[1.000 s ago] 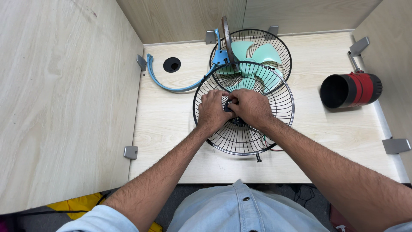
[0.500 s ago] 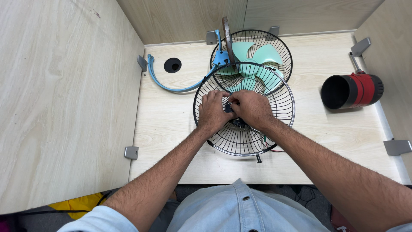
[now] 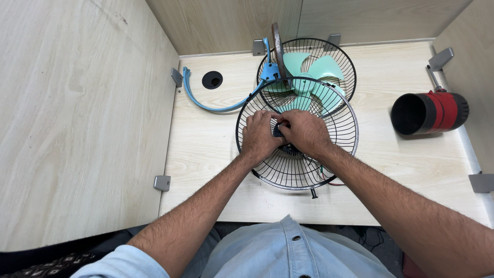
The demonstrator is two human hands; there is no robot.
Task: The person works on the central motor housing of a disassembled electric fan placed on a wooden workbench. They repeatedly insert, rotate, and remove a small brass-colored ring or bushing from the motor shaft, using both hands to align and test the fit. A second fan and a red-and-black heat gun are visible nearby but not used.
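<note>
Hardly anything has shifted since a second ago: both hands, left hand (image 3: 259, 135) and right hand (image 3: 304, 133), stay pinched together on the dark hub (image 3: 280, 132) of the black wire guard (image 3: 297, 170), with the green blades (image 3: 309, 77) at twelve o'clock.

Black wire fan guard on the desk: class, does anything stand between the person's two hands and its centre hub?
Nothing visible does. The left hand and right hand already rest on the black wire fan guard, fingers meeting at its dark centre hub.
</note>
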